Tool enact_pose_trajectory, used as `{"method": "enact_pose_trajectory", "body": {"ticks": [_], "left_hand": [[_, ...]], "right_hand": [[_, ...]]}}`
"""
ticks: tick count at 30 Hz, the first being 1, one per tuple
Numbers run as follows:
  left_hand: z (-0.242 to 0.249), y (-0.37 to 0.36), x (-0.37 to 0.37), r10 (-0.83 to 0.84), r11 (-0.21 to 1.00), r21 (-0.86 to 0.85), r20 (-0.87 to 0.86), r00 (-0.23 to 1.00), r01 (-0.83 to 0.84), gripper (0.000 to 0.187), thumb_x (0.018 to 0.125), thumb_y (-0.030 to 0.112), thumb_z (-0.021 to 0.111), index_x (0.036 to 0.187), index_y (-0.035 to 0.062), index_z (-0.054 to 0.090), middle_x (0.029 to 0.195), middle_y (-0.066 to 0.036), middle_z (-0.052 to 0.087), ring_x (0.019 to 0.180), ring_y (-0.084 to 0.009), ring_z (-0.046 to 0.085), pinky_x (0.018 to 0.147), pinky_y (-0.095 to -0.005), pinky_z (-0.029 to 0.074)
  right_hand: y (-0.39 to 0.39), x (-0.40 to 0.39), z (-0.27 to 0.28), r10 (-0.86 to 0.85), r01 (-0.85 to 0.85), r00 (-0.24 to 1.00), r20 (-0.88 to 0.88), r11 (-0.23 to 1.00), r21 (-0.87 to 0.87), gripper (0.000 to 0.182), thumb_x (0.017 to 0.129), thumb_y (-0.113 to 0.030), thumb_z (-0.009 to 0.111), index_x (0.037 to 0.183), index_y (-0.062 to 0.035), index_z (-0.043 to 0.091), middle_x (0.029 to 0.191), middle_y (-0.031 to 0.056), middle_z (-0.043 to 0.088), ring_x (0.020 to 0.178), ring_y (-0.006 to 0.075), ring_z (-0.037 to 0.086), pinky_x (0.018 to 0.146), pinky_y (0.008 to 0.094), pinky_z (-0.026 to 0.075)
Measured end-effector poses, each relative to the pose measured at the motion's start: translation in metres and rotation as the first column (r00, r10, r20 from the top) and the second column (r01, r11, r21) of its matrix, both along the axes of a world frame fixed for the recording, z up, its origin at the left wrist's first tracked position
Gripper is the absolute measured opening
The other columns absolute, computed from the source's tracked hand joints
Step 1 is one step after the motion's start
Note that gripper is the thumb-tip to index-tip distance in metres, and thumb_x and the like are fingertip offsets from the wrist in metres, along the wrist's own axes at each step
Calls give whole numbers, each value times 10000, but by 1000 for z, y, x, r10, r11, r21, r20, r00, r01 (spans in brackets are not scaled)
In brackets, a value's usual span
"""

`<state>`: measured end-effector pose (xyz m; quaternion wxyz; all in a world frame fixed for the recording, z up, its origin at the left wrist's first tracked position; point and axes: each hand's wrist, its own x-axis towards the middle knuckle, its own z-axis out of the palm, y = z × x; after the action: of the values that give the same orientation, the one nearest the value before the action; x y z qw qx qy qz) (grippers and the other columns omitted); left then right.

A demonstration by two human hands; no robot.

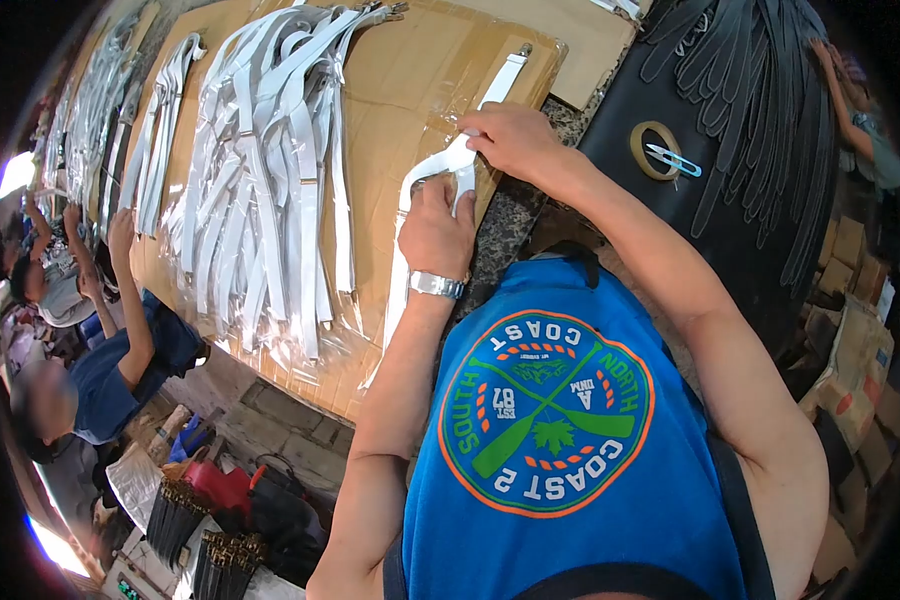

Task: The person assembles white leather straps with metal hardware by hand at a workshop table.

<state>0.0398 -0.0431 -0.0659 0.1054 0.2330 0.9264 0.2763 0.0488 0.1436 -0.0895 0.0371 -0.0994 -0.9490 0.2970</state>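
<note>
A white elastic strap [505, 78] with a metal clip at its top end lies on the brown cardboard [400, 60]. My right hand [515, 140] pinches this strap below the clip. Lower down and to the left, my left hand [436, 228], with a silver watch at the wrist, has its fingers closed on the strap where it bends. Part of the strap runs down the left side of that hand. To the left lies a big pile of white straps [260, 170] with clear plastic wrapping.
Black straps [740, 80] lie on a black surface at the right, beside a tape roll [638, 150] and blue thread snips [675, 160]. People in dark clothes [135, 365] work at the left. Another person's arm [842, 110] reaches in at the right.
</note>
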Motion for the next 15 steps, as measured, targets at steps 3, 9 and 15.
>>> {"method": "enact_pose_trajectory", "body": {"ticks": [3, 9, 15], "left_hand": [[-5, 3, 1, 2, 998, -61, -52, 999, -5, 325, 804, 287, 734, 968, 56, 575, 894, -152, 638, 789, -353, 637, 666, -451, 499], [-1, 12, 3, 35, 998, 53, -121, 992, -29, 305, 830, 260, 706, 1046, 72, 601, 934, -130, 628, 801, -332, 639, 676, -441, 511], [5, 15, -11, -129, 989, 52, -110, 985, 136, 191, 856, 188, 648, 1036, 125, 656, 952, -120, 596, 845, -346, 629, 663, -449, 526]], "right_hand": [[-1, -4, -3, 18, -18, 999, 28, 1000, -12, 263, 860, -248, 638, 1084, -113, 667, 953, 84, 689, 914, 299, 647, 764, 424, 510], [1, -3, 0, 15, -11, 999, 49, 997, -73, 265, 857, -239, 643, 1087, -108, 666, 912, 90, 686, 884, 300, 651, 749, 421, 509], [1, -3, -2, 16, -14, 999, 31, 997, -73, 262, 856, -238, 652, 1084, -108, 658, 906, 80, 682, 882, 295, 649, 739, 418, 506]]}}
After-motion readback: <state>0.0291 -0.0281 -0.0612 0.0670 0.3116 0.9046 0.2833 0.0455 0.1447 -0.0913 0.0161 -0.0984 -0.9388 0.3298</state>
